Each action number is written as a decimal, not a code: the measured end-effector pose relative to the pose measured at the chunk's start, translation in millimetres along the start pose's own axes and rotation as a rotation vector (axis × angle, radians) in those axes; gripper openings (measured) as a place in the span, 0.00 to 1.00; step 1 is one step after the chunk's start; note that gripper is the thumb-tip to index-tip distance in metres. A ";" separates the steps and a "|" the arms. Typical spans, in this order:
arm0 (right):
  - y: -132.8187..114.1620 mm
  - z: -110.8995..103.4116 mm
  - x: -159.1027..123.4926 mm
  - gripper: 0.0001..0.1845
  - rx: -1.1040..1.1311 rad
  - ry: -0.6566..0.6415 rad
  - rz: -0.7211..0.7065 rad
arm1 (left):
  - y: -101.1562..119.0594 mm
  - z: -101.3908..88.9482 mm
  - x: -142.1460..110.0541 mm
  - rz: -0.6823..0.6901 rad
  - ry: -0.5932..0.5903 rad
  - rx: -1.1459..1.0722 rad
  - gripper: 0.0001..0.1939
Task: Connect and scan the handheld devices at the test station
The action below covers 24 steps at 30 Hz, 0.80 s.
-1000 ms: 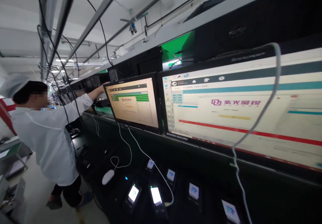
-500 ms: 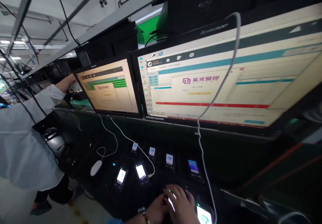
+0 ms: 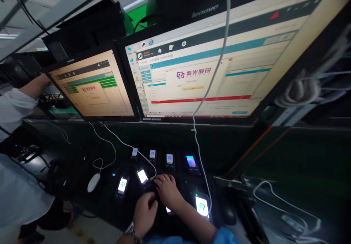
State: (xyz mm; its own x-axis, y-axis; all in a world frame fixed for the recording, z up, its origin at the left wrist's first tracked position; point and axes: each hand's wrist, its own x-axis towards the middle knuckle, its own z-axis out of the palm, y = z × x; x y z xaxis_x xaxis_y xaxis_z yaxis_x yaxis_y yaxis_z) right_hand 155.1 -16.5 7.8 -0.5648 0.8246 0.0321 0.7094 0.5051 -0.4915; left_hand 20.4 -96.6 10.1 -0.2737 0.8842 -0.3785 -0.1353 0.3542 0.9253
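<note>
Head view: "lenovo" monitor (image 3: 192, 64) above hands (image 3: 161, 196).

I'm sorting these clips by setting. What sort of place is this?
Likely an electronics factory test line: rows of lit phones docked on a dark bench, two monitors running test software, and a white-coated co-worker alongside.

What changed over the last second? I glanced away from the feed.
The view tipped down, and both hands came into sight: left hand and right hand now rest over a lit phone in the bench's rows. The monitor, white mouse and the co-worker's sleeve stayed put.
</note>
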 end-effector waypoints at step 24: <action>-15.5 -43.0 42.3 0.09 -0.286 -0.285 -0.386 | 16.2 -25.8 52.8 -0.352 -0.104 -0.592 0.23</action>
State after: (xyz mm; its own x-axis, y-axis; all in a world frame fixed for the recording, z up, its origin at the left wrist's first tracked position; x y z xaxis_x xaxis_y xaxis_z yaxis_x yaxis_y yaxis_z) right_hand 138.3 21.5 54.2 -0.8699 0.4843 -0.0928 0.4919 0.8386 -0.2340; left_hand -20.8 -52.0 4.5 -0.0292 0.7823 -0.6222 -0.7040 0.4258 0.5685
